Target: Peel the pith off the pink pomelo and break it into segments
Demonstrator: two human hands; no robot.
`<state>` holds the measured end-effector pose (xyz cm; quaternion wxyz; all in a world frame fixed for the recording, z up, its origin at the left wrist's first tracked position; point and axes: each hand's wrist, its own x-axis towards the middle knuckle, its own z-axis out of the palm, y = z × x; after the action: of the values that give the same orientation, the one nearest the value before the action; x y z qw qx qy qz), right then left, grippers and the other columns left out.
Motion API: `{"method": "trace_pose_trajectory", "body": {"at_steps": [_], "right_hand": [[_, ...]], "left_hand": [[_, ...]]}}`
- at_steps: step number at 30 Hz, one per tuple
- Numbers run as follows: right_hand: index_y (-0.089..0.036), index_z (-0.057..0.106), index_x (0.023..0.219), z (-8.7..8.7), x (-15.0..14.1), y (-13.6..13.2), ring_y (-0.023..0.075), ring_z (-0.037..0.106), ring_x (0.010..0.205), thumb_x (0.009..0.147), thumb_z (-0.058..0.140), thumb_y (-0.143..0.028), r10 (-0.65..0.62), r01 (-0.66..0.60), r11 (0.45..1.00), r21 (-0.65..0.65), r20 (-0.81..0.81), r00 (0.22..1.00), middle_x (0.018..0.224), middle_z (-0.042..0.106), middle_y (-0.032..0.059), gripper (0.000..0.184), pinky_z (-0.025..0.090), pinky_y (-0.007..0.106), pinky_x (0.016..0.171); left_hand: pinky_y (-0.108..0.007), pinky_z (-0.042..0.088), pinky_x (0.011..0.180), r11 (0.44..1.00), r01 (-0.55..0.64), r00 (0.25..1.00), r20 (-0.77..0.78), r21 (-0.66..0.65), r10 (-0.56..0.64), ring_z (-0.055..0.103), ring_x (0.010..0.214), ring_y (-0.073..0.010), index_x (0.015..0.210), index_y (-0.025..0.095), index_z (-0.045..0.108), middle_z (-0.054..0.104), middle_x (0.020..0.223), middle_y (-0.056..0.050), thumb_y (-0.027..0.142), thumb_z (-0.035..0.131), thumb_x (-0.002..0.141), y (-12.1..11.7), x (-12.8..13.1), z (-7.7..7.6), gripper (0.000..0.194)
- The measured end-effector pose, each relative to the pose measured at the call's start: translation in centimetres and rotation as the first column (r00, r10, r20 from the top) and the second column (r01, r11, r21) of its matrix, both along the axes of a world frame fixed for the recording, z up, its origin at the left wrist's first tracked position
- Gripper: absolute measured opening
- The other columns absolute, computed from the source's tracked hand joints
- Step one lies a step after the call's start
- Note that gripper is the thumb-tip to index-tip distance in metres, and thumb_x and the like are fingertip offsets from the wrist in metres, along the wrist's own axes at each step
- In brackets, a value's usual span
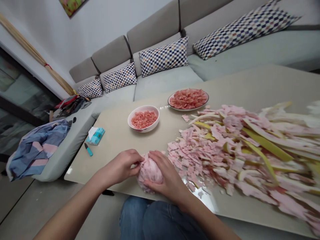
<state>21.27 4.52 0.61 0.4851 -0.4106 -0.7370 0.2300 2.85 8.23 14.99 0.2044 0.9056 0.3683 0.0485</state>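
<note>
A peeled pomelo (149, 171), pale pink and covered in pith, rests near the front edge of the table. My right hand (165, 171) wraps around its right side, fingers over the top and thumb low on the front. At its upper left, my left hand (126, 166) pinches the pith between thumb and fingertips; whether a piece has come loose there is too small to tell. Just right of the fruit spreads a big heap of pink pith scraps (190, 160) mixed with yellow-green peel strips (267, 143).
Beyond my hands stand a white bowl (144, 130) of pink pomelo flesh and a dark-rimmed plate (188, 109) piled with more. A tissue pack (96, 136) and a small blue-handled knife (88, 150) lie at the table's left. Behind runs a sofa (160, 81) with checkered cushions (163, 56).
</note>
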Motion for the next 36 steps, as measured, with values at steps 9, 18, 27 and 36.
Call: {"method": "trace_pose_trajectory", "body": {"at_steps": [9,18,27,36], "right_hand": [[-0.023,0.043,0.144,-0.2,-0.1,0.0,0.0349,0.044,0.138,0.075,0.079,-0.037,-0.009,0.010,1.000,0.018,-0.010,1.000,0.144,0.051,0.0164,0.079,0.039,0.058,0.113],[-0.021,0.043,0.142,0.1,0.1,-0.1,0.0337,0.045,0.137,0.079,0.076,-0.041,-0.012,0.012,1.000,0.019,0.014,1.000,0.143,0.051,0.0175,0.075,0.040,0.057,0.112],[-0.022,0.042,0.144,0.0,0.1,0.0,0.0349,0.046,0.136,0.076,0.078,-0.038,-0.002,0.002,1.000,0.021,0.012,1.000,0.143,0.052,0.0168,0.079,0.040,0.057,0.112],[-0.023,0.043,0.143,0.1,0.0,0.0,0.0342,0.047,0.136,0.076,0.078,-0.039,-0.020,0.021,0.999,0.027,-0.015,1.000,0.141,0.054,0.0162,0.078,0.042,0.055,0.112]], "left_hand": [[-0.025,0.051,0.074,0.992,-0.034,0.994,0.107,0.121,0.021,0.066,0.082,-0.0147,0.097,0.016,0.070,0.069,0.088,-0.006,0.012,0.056,0.090,0.6,-0.3,-1.7,0.016],[-0.029,0.054,0.083,0.986,-0.163,0.977,0.133,-0.028,0.165,0.067,0.091,-0.0158,0.113,0.020,0.070,0.072,0.104,-0.007,0.021,0.065,0.088,-0.9,-0.2,-1.0,0.026],[-0.026,0.052,0.072,0.983,-0.073,0.997,-0.014,0.170,0.077,0.066,0.081,-0.0162,0.099,0.017,0.071,0.070,0.088,-0.007,0.014,0.056,0.092,-0.2,0.6,-1.1,0.018],[-0.022,0.049,0.065,0.971,-0.236,0.965,0.125,0.030,0.231,0.067,0.074,-0.0130,0.087,0.020,0.075,0.073,0.081,-0.002,0.012,0.064,0.083,0.9,0.1,-1.4,0.014]]}}
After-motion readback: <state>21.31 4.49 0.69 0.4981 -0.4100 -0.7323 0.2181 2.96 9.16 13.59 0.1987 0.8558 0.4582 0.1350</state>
